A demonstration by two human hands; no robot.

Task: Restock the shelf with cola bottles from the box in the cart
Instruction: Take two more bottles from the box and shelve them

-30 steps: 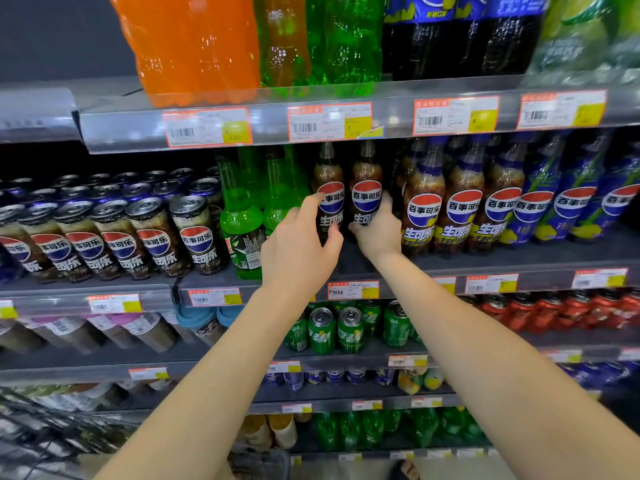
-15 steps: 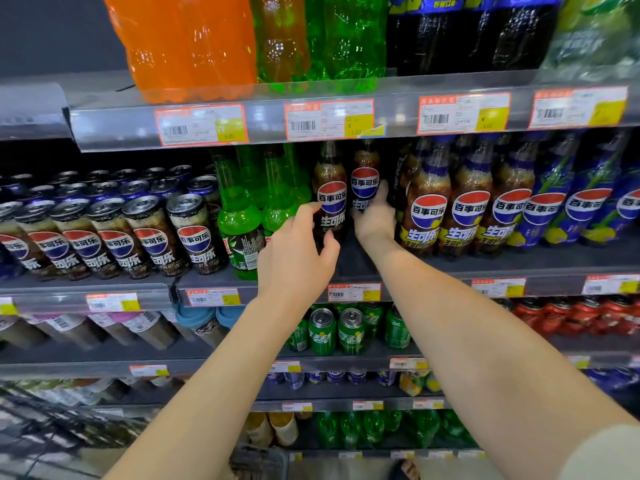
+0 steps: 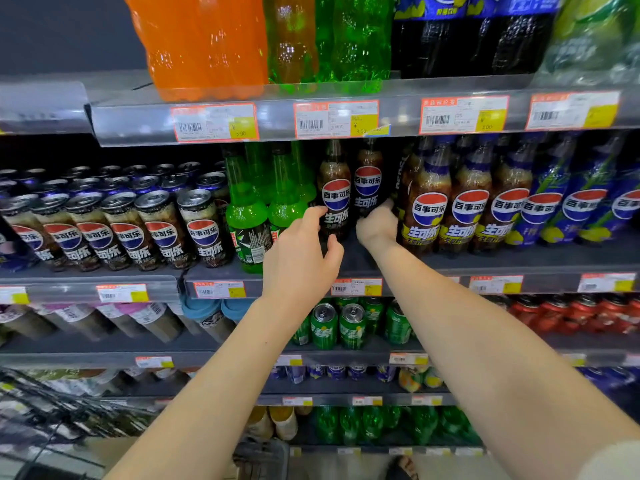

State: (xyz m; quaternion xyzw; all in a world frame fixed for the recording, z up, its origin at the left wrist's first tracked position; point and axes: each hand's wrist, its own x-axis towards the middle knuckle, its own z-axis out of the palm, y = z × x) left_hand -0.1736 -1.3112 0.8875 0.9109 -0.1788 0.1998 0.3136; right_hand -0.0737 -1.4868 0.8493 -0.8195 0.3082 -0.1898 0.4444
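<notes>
On the shelf [image 3: 554, 261], a front cola [image 3: 335, 199] stands beside green bottles [image 3: 246, 211], with a rear cola [image 3: 367, 188] to its right, deeper in. Your left hand [image 3: 301, 258] has its fingers spread, index tip at the front cola, perhaps touching. Your right hand [image 3: 376, 227] hides the rear cola's base; I cannot tell its grip. Bare shelf shows under your wrists.

The right hand [image 3: 375, 225] covers the lower part of the rear cola bottle [image 3: 367, 183]. Its thumb and fingertips are out of sight, so its grip cannot be judged. The left hand [image 3: 301, 258] hides part of the front cola bottle [image 3: 335, 199] at its base. At twelve o'clock the large bottles [image 3: 207, 46] are cut off by the edge. The price tags [image 3: 214, 123] are too blurred to read. At eight o'clock the cart [image 3: 52, 403] is a smear of wire.
</notes>
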